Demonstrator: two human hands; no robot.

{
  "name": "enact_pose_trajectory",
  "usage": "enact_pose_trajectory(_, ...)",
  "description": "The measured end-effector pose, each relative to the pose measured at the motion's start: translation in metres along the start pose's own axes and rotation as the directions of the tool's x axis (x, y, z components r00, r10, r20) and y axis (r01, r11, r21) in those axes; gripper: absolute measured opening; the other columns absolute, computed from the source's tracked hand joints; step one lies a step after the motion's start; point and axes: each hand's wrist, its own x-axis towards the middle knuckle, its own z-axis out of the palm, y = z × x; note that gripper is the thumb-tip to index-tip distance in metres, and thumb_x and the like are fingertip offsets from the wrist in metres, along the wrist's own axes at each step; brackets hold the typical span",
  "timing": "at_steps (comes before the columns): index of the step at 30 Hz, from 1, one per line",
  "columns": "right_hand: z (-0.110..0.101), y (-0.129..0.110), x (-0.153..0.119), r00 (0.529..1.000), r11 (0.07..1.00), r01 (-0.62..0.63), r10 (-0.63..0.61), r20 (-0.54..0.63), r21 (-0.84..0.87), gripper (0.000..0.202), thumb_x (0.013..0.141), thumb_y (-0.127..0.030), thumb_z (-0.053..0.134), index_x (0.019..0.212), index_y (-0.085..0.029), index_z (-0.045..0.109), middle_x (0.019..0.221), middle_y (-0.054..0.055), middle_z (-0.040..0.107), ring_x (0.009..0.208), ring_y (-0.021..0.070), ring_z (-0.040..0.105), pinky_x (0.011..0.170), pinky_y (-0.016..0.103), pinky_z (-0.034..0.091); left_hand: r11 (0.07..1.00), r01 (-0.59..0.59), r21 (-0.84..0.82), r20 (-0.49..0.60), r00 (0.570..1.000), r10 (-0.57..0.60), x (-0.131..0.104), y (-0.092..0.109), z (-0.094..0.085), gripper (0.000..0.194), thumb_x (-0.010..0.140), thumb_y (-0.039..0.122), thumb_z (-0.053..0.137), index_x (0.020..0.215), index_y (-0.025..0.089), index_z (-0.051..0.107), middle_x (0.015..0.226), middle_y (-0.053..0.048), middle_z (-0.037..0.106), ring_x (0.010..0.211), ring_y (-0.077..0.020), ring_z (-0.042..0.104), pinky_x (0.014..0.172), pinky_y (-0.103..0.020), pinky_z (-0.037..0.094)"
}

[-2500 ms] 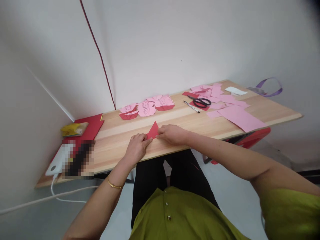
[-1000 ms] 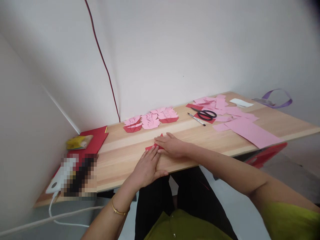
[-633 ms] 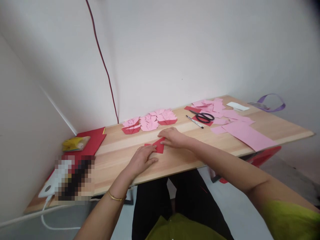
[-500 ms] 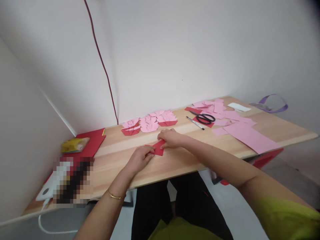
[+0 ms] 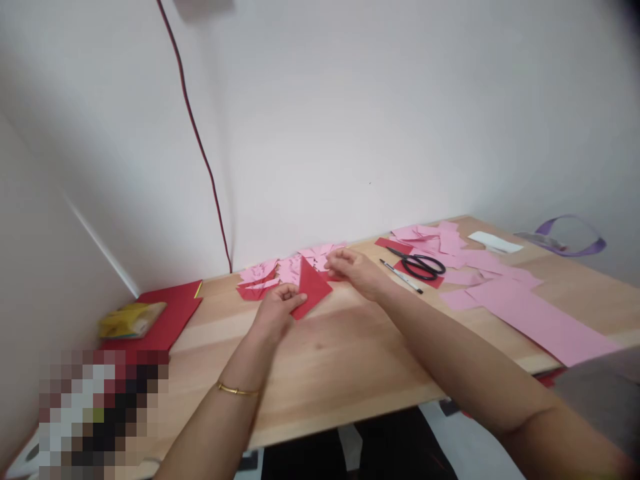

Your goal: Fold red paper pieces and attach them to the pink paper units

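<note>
A folded piece of red paper (image 5: 314,292) with a pointed top is raised above the wooden table, pinched at its left edge between the thumb and fingers of my left hand (image 5: 281,305). My right hand (image 5: 354,270) hovers just right of the paper, apart from it, its fingers loosely bent with nothing visible between them. Behind both hands, several pink frilled paper pieces with red folded bases (image 5: 257,280) stand in a row near the wall, partly hidden by the hands and the red paper.
Black-handled scissors (image 5: 423,265) and a pen (image 5: 401,276) lie to the right. Beyond them are pink paper scraps (image 5: 430,237), a large pink sheet (image 5: 545,320) and a purple band (image 5: 590,247). Red sheets (image 5: 175,310) with a yellow packet (image 5: 131,321) lie at the left.
The red paper has been lifted off the table in my left hand and now shows a pointed shape. My right hand has come off it. The view has shifted.
</note>
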Motion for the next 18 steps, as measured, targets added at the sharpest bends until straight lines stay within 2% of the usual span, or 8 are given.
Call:
enact_pose_trajectory(2, -0.002, -0.003, 0.003, 0.998, 0.999, -0.025, 0.028, -0.049, 0.047, 0.040, 0.079, -0.054, 0.052, 0.089, -0.016, 0.059, 0.086, 0.004, 0.062, 0.073, 0.0116, 0.056, 0.070, 0.026, 0.044, 0.977, -0.024, -0.214, -0.097, 0.995, 0.003, 0.007, -0.001, 0.010, 0.024, 0.058, 0.025, 0.077, 0.072, 0.014, 0.061, 0.072, -0.002, 0.067, 0.064, -0.0117, 0.060, 0.064, -0.024, 0.045)
enact_pose_trajectory(3, -0.001, -0.003, 0.002, 0.999, 0.999, -0.041, 0.042, -0.020, 0.027, 0.040, 0.078, -0.055, 0.053, 0.087, -0.016, 0.059, 0.085, 0.004, 0.062, 0.073, 0.0119, 0.056, 0.071, 0.027, 0.044, 0.960, -0.030, -0.277, -0.126, 0.992, -0.005, 0.009, -0.002, 0.014, 0.025, 0.057, 0.024, 0.078, 0.072, 0.013, 0.061, 0.073, -0.002, 0.067, 0.066, -0.0117, 0.061, 0.066, -0.024, 0.046)
enact_pose_trajectory(5, 0.005, -0.001, 0.000, 0.992, 0.998, -0.049, 0.053, 0.116, -0.037, 0.036, 0.073, -0.049, 0.062, 0.088, -0.017, 0.061, 0.082, 0.002, 0.063, 0.075, 0.0125, 0.057, 0.072, 0.026, 0.043, 0.932, -0.052, -0.358, -0.159, 0.987, -0.006, 0.012, -0.004, 0.019, 0.025, 0.056, 0.022, 0.079, 0.071, 0.014, 0.061, 0.073, -0.002, 0.068, 0.066, -0.0109, 0.060, 0.068, -0.023, 0.046)
enact_pose_trajectory(7, 0.013, 0.004, -0.004, 0.988, 0.997, -0.054, 0.062, 0.144, -0.057, 0.032, 0.070, -0.046, 0.067, 0.082, -0.016, 0.061, 0.076, 0.000, 0.061, 0.071, 0.0121, 0.055, 0.067, 0.025, 0.041, 0.918, -0.060, -0.391, -0.153, 0.988, 0.000, 0.012, -0.008, 0.022, 0.023, 0.057, 0.021, 0.079, 0.070, 0.014, 0.061, 0.071, -0.001, 0.067, 0.065, -0.0104, 0.060, 0.067, -0.023, 0.046)
enact_pose_trajectory(9, 0.020, 0.009, -0.006, 0.994, 0.991, -0.064, 0.073, 0.080, -0.113, 0.032, 0.071, -0.047, 0.065, 0.070, -0.015, 0.058, 0.065, -0.002, 0.057, 0.062, 0.0107, 0.051, 0.059, 0.023, 0.037, 0.924, -0.027, -0.382, -0.091, 0.996, -0.008, 0.010, -0.012, 0.022, 0.021, 0.060, 0.022, 0.077, 0.072, 0.014, 0.063, 0.071, -0.001, 0.067, 0.065, -0.0110, 0.059, 0.066, -0.024, 0.045)
enact_pose_trajectory(12, 0.024, 0.014, -0.006, 0.998, 0.984, -0.061, 0.063, 0.005, -0.169, 0.033, 0.072, -0.047, 0.063, 0.064, -0.016, 0.055, 0.059, -0.003, 0.053, 0.057, 0.0100, 0.047, 0.055, 0.023, 0.033, 0.951, 0.015, -0.310, 0.015, 1.000, -0.011, 0.005, -0.016, 0.020, 0.025, 0.064, 0.024, 0.075, 0.085, 0.014, 0.066, 0.076, -0.003, 0.068, 0.062, -0.0104, 0.057, 0.062, -0.023, 0.043)
enact_pose_trajectory(18, 0.019, 0.010, -0.005, 0.999, 0.974, -0.049, 0.047, -0.013, -0.220, 0.036, 0.075, -0.048, 0.059, 0.059, -0.017, 0.052, 0.058, -0.002, 0.051, 0.057, 0.0102, 0.044, 0.055, 0.023, 0.033, 0.988, -0.022, -0.153, -0.001, 1.000, 0.022, 0.001, -0.018, 0.016, 0.020, 0.068, 0.027, 0.073, 0.081, 0.013, 0.067, 0.072, -0.002, 0.066, 0.060, -0.0094, 0.053, 0.061, -0.022, 0.040)
